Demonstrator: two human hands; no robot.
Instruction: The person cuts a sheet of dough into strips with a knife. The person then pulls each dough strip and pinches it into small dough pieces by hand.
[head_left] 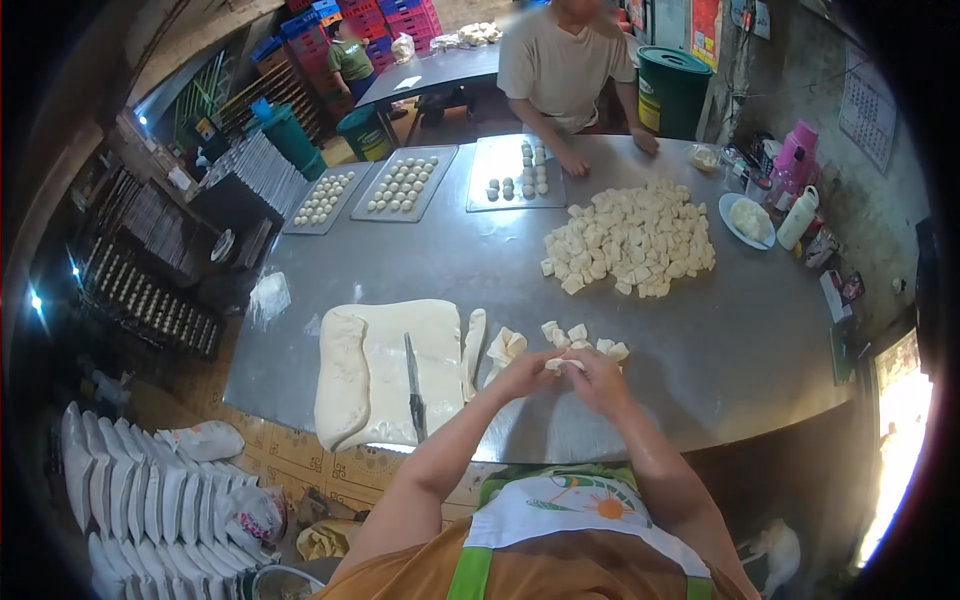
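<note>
Both my hands meet over the near part of the metal table. My left hand (530,374) and my right hand (596,378) are closed round a small piece of dough (565,366) between them. Cut dough pieces (577,335) lie just beyond my fingers, and a folded lump (507,346) sits left of them. Further left, a narrow dough strip (474,350) lies beside a large dough slab (385,365). A long knife (413,380) rests on the slab. A wide heap of cut dough pieces (635,240) lies beyond my hands.
Trays of dough balls (400,187) stand at the table's far edge, by a co-worker (570,75). A plate (748,221), a bottle (798,218) and a pink flask (794,160) are at the right. Flour (269,296) lies at the left edge.
</note>
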